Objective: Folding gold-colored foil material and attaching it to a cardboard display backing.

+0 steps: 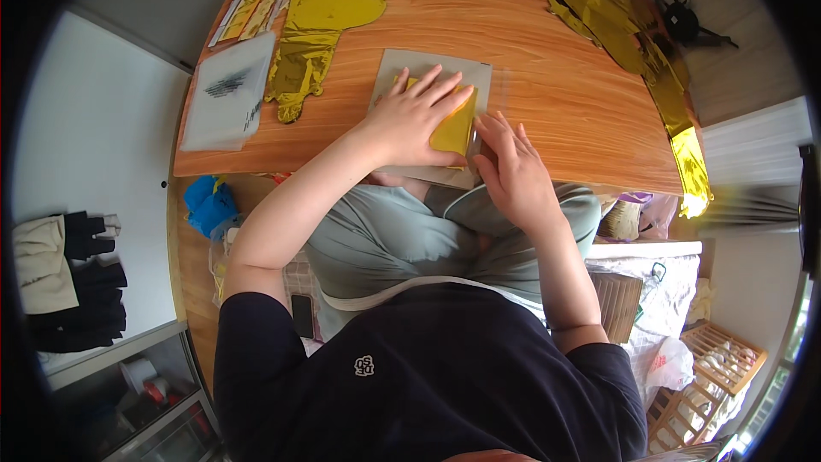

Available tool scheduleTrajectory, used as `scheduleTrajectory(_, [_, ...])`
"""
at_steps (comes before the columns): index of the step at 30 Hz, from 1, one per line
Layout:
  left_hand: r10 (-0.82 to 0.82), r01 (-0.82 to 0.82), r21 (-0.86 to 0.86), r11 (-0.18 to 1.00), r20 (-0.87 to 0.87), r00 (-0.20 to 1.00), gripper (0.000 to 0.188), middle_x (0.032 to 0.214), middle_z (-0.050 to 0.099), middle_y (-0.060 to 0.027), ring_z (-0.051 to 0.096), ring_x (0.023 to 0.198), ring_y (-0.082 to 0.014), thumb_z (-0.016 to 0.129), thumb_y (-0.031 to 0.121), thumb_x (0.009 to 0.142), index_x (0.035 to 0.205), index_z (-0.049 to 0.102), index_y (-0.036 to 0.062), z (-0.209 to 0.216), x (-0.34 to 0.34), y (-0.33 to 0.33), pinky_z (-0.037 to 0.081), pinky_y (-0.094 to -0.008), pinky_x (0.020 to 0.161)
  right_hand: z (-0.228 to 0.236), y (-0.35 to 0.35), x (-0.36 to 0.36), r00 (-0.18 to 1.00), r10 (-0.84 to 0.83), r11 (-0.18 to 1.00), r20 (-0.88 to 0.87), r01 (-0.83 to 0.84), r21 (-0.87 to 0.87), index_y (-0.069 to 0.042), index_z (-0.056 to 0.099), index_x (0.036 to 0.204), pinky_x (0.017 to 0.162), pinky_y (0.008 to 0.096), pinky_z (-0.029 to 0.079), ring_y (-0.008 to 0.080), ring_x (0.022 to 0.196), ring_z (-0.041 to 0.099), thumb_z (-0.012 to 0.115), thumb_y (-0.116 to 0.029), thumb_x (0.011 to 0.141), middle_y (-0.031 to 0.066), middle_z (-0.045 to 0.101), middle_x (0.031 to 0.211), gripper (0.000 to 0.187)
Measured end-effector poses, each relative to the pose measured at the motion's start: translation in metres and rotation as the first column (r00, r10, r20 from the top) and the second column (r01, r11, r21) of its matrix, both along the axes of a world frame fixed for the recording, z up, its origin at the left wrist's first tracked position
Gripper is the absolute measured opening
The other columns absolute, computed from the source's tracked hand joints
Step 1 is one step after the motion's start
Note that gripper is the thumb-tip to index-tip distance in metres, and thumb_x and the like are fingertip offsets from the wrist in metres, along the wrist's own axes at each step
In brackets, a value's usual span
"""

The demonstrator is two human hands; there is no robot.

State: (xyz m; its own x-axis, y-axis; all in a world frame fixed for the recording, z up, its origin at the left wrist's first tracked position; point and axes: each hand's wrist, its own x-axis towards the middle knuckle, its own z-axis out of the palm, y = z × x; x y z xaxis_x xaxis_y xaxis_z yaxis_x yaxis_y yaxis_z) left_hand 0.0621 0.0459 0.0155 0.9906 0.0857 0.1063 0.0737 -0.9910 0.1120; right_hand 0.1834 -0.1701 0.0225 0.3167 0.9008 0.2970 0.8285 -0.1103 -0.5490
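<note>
My left hand [406,124] lies flat with spread fingers on a shiny gold sheet [455,130], covering much of it. Beneath the sheet is a grey board [472,74] at the table's near edge. Beside the board's right edge is my right hand [519,173], its fingers stretched out and thumb apart, fingertips by the gold sheet's right side. A strip of clear film [501,90] seems to stick out along that side; whether the right fingertips touch it I cannot tell.
On the wooden table [573,120], gold foil [329,13] lies at the far left and more foil [603,21] along the right edge. Clear plastic sleeves [224,98] and small packets [252,8] sit at the left. A phone [302,315] lies below, beside my leg.
</note>
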Motion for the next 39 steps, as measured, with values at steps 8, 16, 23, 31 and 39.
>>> scheduleTrajectory(8, [-0.039, 0.039, -0.003, 0.999, -0.007, 0.999, 0.116, 0.171, 0.028, -0.0138, 0.022, 0.160, -0.0394, 0.072, 0.079, 0.077, 0.165, 0.030, 0.0170, -0.003, 0.005, -0.017, 0.020, -0.0705, 0.124, 0.005, -0.013, 0.004, 0.999, 0.012, 1.000, 0.040, -0.013, 0.020, -0.002, 0.056, 0.140, 0.119, 0.0561, 0.039, 0.0413, 0.140, 0.053, 0.066, -0.014, 0.099, 0.0198, 0.061, 0.143, 0.043])
scheduleTrajectory(16, [-0.289, 0.286, -0.147, 0.947, 0.003, 0.957, 0.123, 0.171, 0.031, -0.0106, 0.022, 0.160, -0.0350, 0.073, 0.081, 0.075, 0.167, 0.027, 0.0147, -0.004, 0.020, -0.017, 0.013, -0.0636, 0.129, -0.002, -0.026, -0.003, 0.954, -0.101, 0.995, 0.281, 0.090, 0.052, -0.010, 0.065, 0.132, 0.119, 0.0574, 0.037, 0.0335, 0.141, 0.052, 0.077, -0.030, 0.090, 0.0122, 0.059, 0.144, 0.048])
scheduleTrajectory(23, [0.267, 0.299, -0.858, 0.417, 0.430, 0.862, 0.043, 0.152, 0.058, -0.0123, 0.050, 0.145, -0.0235, 0.050, 0.027, 0.111, 0.144, 0.058, 0.0012, 0.032, 0.026, 0.050, 0.036, -0.0395, 0.122, 0.001, -0.029, -0.024, 0.955, -0.103, 0.991, 0.280, 0.124, -0.056, -0.012, 0.065, 0.138, 0.123, 0.0605, 0.027, 0.0321, 0.139, 0.052, 0.077, -0.037, 0.089, 0.0102, 0.058, 0.146, 0.056])
scheduleTrajectory(31, [0.315, -0.263, -0.300, 0.917, 0.141, 0.939, 0.055, 0.160, 0.048, -0.0176, 0.042, 0.150, -0.0390, 0.056, 0.038, 0.108, 0.156, 0.049, 0.0113, 0.013, 0.002, -0.013, 0.031, -0.0527, 0.124, -0.003, -0.001, -0.066, 0.974, -0.064, 0.995, 0.219, 0.079, -0.061, -0.012, 0.057, 0.145, 0.107, 0.0489, 0.039, 0.0302, 0.131, 0.052, 0.074, -0.036, 0.092, 0.0124, 0.050, 0.150, 0.060])
scheduleTrajectory(39, [0.237, -0.237, -0.012, 0.971, 0.119, 0.964, 0.065, 0.169, 0.037, -0.0118, 0.033, 0.155, -0.0402, 0.054, 0.051, 0.105, 0.162, 0.042, 0.0197, -0.018, -0.001, -0.007, 0.025, -0.0656, 0.123, -0.013, 0.003, -0.058, 0.933, -0.033, 0.997, 0.359, 0.055, -0.052, -0.017, 0.065, 0.137, 0.111, 0.0487, 0.039, 0.0236, 0.136, 0.052, 0.074, -0.030, 0.092, 0.0035, 0.057, 0.145, 0.048])
